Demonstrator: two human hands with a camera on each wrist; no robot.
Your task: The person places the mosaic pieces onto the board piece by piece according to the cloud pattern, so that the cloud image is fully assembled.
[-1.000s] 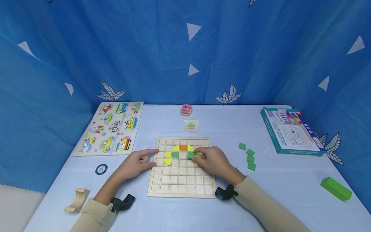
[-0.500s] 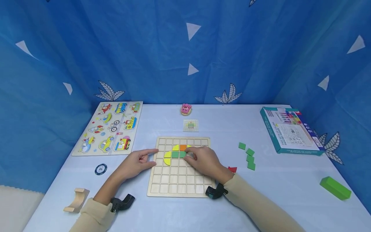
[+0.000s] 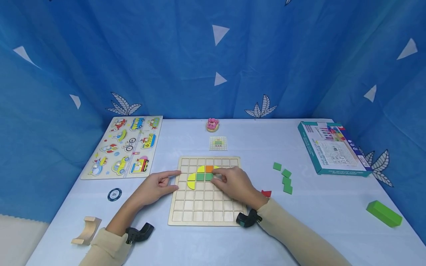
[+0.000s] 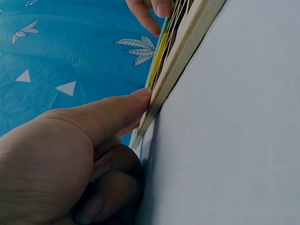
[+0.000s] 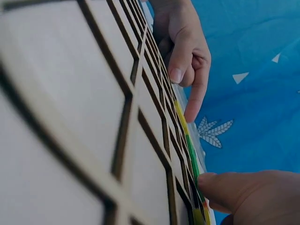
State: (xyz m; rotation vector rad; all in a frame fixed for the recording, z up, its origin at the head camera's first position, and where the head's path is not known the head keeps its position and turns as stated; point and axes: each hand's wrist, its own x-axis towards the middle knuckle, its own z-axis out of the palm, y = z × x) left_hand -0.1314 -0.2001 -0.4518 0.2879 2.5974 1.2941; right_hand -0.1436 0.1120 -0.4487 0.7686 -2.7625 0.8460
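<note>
A wooden grid board lies on the table in front of me in the head view. Yellow curved tiles, an orange square tile and two green square tiles sit in its upper cells. My right hand pinches the right-hand green tile with thumb and index finger, and covers the cells to its right. In the right wrist view its thumb is at the green strip. My left hand touches the board's left edge with spread thumb and index finger, the other fingers curled.
Several loose green tiles and a red piece lie right of the board. Behind it are a pattern card and pink figure. A vehicle puzzle, round token, wooden arch, box and green block lie around.
Over the second, my right hand and its green tile moved one cell left, beside the other green tile. A red piece came into sight behind the forearm. My left hand stayed in place.
</note>
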